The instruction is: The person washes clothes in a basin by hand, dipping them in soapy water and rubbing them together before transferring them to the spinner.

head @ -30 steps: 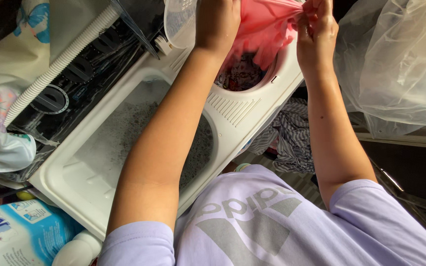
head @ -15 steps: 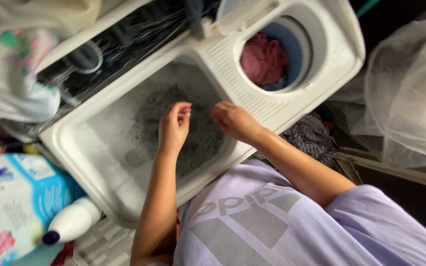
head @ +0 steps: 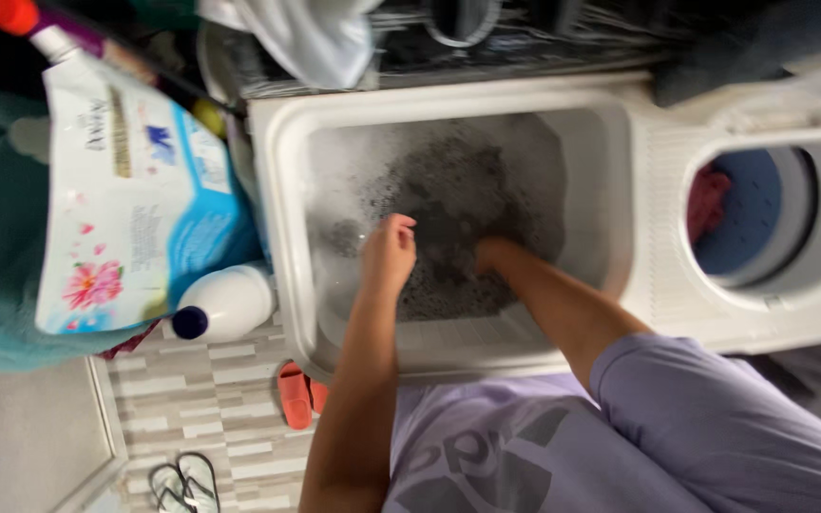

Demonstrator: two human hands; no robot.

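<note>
The twin-tub washing machine (head: 658,313) fills the upper middle of the view, white and seen from above. Its wash tub (head: 287,237) takes up the machine's left part and holds grey soapy water with dark laundry (head: 448,204) lying in the middle under the foam. The round spin tub (head: 791,228) opens in the machine's right part, blue inside, with a pink garment (head: 707,201) at its left wall.

Left of the machine a large white and blue detergent pouch (head: 135,199) leans, and a white bottle (head: 225,304) with a dark cap lies just beside the machine's lower left corner. Below that corner an orange slipper (head: 294,394) sits on the tiled floor.

Both hands are inside the wash tub. The left hand (head: 390,252) hovers at the water's surface with fingers curled loosely, just left of the dark laundry and near its edge; whether it touches the cloth cannot be told. The right hand (head: 486,255) is plunged into the water at the laundry's lower edge, its fingers hidden, so its grip cannot be told.
</note>
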